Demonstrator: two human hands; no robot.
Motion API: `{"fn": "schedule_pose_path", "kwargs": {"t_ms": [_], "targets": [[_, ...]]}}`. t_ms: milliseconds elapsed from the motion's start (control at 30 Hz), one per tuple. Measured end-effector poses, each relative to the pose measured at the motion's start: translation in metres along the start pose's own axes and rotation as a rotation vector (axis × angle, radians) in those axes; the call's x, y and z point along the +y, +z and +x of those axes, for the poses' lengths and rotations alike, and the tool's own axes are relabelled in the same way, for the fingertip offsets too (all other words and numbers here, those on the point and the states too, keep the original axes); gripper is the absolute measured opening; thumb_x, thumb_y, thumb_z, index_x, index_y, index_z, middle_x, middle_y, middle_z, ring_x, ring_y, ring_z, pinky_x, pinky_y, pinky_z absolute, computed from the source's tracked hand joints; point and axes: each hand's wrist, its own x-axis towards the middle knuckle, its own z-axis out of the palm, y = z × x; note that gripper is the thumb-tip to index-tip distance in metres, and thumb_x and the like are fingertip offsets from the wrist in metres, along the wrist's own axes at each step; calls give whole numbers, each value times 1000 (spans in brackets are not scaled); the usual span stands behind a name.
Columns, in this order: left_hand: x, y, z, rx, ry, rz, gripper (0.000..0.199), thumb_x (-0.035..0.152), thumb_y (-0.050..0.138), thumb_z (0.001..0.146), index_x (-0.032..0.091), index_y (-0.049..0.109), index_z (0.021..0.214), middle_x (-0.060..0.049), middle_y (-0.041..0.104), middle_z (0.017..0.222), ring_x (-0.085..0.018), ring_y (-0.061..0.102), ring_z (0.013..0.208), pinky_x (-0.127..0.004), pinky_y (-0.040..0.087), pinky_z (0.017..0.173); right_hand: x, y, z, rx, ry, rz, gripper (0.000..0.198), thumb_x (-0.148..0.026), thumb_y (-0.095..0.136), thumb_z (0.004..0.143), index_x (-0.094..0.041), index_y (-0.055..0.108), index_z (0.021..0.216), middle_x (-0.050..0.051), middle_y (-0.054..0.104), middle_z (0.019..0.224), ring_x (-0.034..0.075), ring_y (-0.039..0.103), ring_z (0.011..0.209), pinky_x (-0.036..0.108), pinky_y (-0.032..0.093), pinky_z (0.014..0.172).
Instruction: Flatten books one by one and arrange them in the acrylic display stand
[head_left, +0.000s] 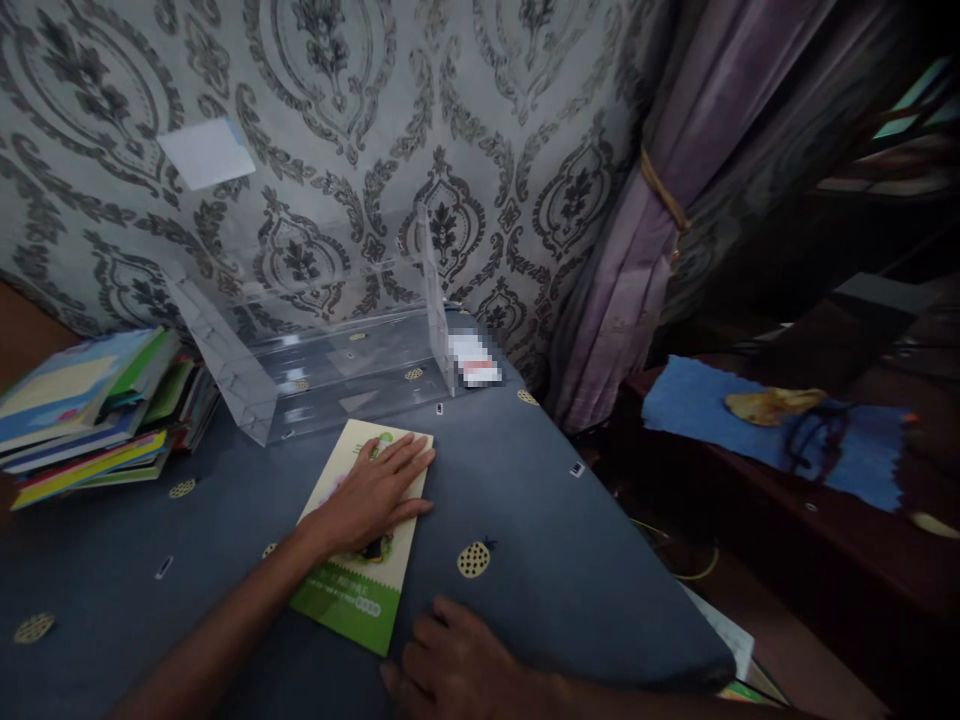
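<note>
A thin cream-and-green book [341, 597] lies flat and slanted on the dark blue tablecloth. Across its upper cover my left hand [375, 493] is spread flat, palm down, hiding part of the cover picture. Close to the book's lower right corner, my right hand [457, 662] rests low over the cloth with its fingers curled in; nothing shows in them. Just beyond the book stands a clear acrylic rack [247, 395] with two side panels and see-through shelves, its back towards the wall.
On the left is a stack of books [90, 410]. A blurred-out white packet [474, 358] sits right of the rack. The table's edge [637, 520] runs diagonally on the right. Past it, a blue cloth [697, 410] covers part of a dark red surface. A tied purple curtain [622, 300] hangs behind.
</note>
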Motion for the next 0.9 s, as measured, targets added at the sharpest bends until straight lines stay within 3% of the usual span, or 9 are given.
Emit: {"fn": "schedule_pose_path", "kwargs": {"t_ms": [233, 300, 433, 567, 700, 900], "targets": [[-1, 11, -3, 45, -45, -37, 57, 52, 40, 103, 27, 36, 154, -12, 40, 160, -26, 33, 151, -54, 23, 122, 4, -32, 10, 68, 26, 51, 19, -31, 59, 97, -20, 66, 84, -2, 63, 59, 15, 57, 61, 32, 47, 65], [-1, 12, -3, 46, -51, -38, 56, 52, 40, 103, 26, 38, 154, -11, 40, 161, -26, 33, 151, -54, 24, 122, 3, -36, 18, 81, 32, 69, 12, -24, 57, 97, -18, 67, 97, 1, 69, 73, 16, 62, 73, 32, 49, 71], [-4, 13, -8, 78, -78, -20, 55, 52, 41, 103, 26, 41, 152, -12, 42, 159, -26, 36, 149, -55, 27, 120, 1, -40, 24, -19, 8, 59, 21, -17, 52, 100, -12, 65, 116, 8, 73, 115, 19, 63, 108, 35, 50, 98], [-15, 16, -29, 139, -274, 28, 49, 44, 42, 103, 25, 46, 149, -14, 43, 158, -30, 37, 148, -58, 32, 116, -1, -43, 14, -133, 6, 44, 30, -21, 46, 104, -12, 62, 128, 9, 68, 133, 21, 57, 126, 40, 47, 109], [-28, 19, -60, 202, -505, -1, 49, 42, 41, 102, 22, 49, 147, -17, 46, 155, -33, 44, 143, -55, 41, 110, -3, -45, 7, -186, 52, 63, 35, -22, 46, 104, -13, 59, 135, 10, 65, 139, 23, 53, 134, 44, 48, 110], [-25, 17, -85, 334, -499, -190, 45, 39, 43, 99, 20, 59, 137, -14, 64, 133, -30, 59, 121, -46, 47, 104, 0, -48, -4, -225, 84, 89, 38, -21, 48, 101, -13, 60, 137, 14, 64, 138, 27, 53, 135, 53, 43, 113]]}}
